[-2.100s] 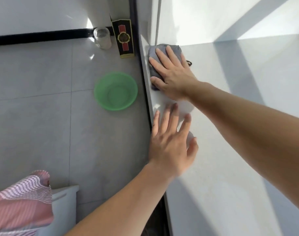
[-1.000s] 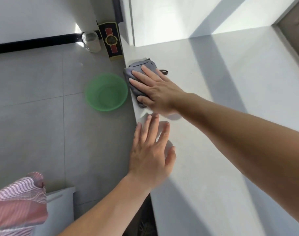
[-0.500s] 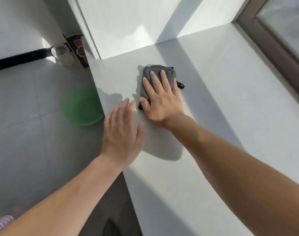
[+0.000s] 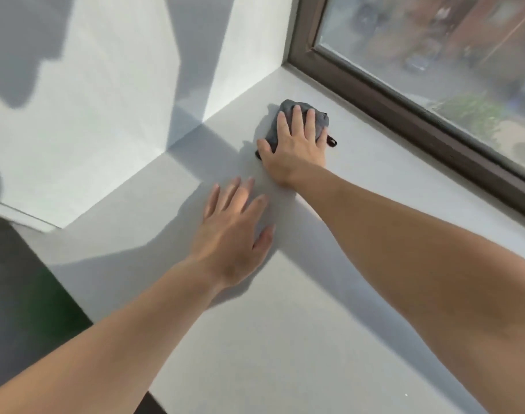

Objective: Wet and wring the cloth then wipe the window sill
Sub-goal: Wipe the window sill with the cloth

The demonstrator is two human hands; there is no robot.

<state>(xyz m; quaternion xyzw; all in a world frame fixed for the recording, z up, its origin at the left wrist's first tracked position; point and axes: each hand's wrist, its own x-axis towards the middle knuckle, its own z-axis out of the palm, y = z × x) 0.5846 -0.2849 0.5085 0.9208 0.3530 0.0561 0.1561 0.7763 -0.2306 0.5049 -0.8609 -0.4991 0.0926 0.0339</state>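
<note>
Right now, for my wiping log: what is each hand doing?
Left hand: open, fingers straight, holding nothing.
Right hand: open, straight fingers pressing the cloth onto the sill.

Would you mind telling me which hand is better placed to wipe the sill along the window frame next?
Right. The right hand presses flat on the grey cloth, close to the window frame; the left hand rests bare on the sill, farther off.
</note>
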